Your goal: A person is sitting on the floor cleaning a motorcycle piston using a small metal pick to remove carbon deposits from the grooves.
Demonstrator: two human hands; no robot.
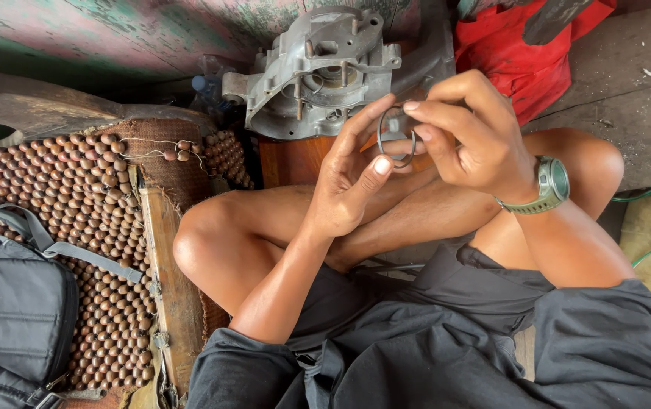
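Both hands up in front of the crossed legs, working one thin metal ring [396, 136]. Left hand [352, 178] half open, fingers spread and straight, thumb and forefinger tips pressed to the ring's near edge. Right hand [468, 132] curled, wristwatch [550, 184] on that wrist, fingertips pinching the ring's far side. Ring held upright between the two hands, in the air, just in front of the grey cast engine case [318, 72]; not touching it as far as I can tell.

Step, by my read: inspecting or flexing the ring before it goes anywhere near the case. Any next move calls for a light, even fingertip grip, since a thin ring like this looks easy to twist or drop.

Containers: dark zipped backpack [15, 310] at lower left, closed, contents hidden. It lies on a wooden bead mat [98, 227]. Red cloth [522, 53] behind the right hand.
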